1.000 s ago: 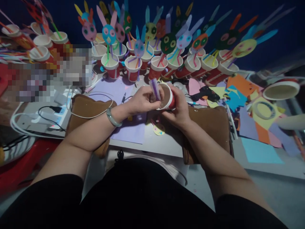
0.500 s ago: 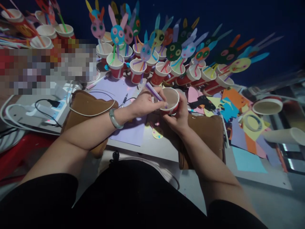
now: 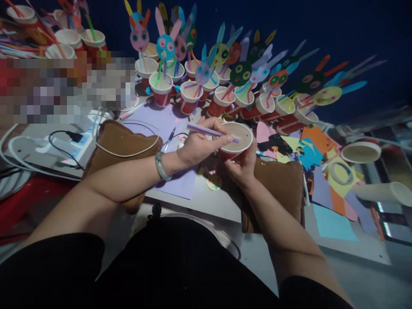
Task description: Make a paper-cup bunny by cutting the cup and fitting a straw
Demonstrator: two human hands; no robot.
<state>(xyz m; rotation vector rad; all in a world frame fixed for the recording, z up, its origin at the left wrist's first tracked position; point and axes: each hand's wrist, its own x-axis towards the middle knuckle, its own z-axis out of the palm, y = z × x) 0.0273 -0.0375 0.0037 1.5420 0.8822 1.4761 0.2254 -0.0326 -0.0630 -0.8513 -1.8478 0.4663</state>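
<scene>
My left hand point(image 3: 202, 143) pinches purple straws point(image 3: 206, 130), whose lower ends reach over the rim into a red and white paper cup point(image 3: 236, 148). Wrapped round the cup's far right side and underside is my right hand point(image 3: 243, 167); the cup's mouth tips up toward me. A small dark spot shows on the inner wall near the right rim. Beneath the hands, a yellow paper face point(image 3: 214, 182) lies on the table beside a purple sheet point(image 3: 177, 187). A pen point(image 3: 170, 139) rests left of my left hand.
Behind stand several cups with paper rabbit heads point(image 3: 165, 47). Brown pads point(image 3: 125, 141) lie under both forearms. At right are paper scraps point(image 3: 337, 171), a tape roll point(image 3: 341, 170) and a black glue gun point(image 3: 280, 141). A power strip point(image 3: 80, 143) with cables is at left.
The straws have swung from a steep slant to nearly level, their ends now further over the cup's opening. The cup has shifted slightly right and turned its mouth more toward me.
</scene>
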